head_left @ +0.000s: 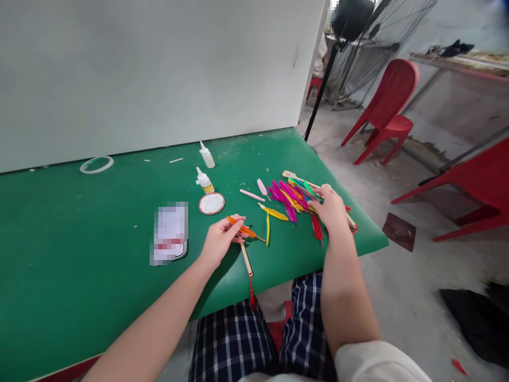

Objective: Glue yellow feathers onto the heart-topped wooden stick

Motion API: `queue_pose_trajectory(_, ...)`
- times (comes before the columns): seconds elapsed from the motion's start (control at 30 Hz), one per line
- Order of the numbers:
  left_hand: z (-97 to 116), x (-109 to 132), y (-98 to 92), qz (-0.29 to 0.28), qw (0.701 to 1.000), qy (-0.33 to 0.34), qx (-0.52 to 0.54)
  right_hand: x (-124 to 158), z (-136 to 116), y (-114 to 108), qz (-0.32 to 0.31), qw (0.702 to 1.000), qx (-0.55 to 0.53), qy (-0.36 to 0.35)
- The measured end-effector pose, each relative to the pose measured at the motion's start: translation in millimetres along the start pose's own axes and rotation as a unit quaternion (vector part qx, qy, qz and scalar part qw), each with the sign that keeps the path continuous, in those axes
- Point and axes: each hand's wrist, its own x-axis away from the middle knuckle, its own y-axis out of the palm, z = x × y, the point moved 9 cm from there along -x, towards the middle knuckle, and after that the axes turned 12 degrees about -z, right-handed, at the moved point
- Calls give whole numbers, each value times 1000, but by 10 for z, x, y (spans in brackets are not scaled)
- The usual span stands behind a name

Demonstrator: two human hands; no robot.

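Note:
An orange feather (247,230) is pinched between the fingers of my left hand (223,239), pointing right. A flat wooden stick (246,259) with a red tassel (252,291) extends from under that hand to the table's front edge; its upper end is hidden. On the right, my right hand (333,206) rests over a pile of feathers, its thumb and fingers apart. Magenta feathers (283,194) and a red feather (317,228) lie against it. Yellow feathers (277,214) lie between my hands. A wooden stick (304,180) runs beneath the right hand.
Two glue bottles (207,157) stand beyond a round white lid (212,203) on the green table (99,254). A phone (170,233), partly blurred, lies left. A clear tape ring (96,164) is near the wall. Red chairs (392,106) and a black stand (324,90) are at right.

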Motion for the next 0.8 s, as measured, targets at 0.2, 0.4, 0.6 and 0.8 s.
queue_pose_trajectory(0.2,217,-245,392,-63,987,7,-149,-43,-25,185,-55,997,-39,27)
queue_pose_trajectory(0.4,792,-410,997,-17,822,218,-526,-65,1,173,-51,989,-140,18)
queue_pose_trajectory(0.6,628,-657,1456,-67,735,217,-639,-59,62,71,-37,991,-116,52)
queue_pose_trajectory(0.8,550,-679,1425,-70,711,200,-670,-66,144,12,-9,992,-111,68)
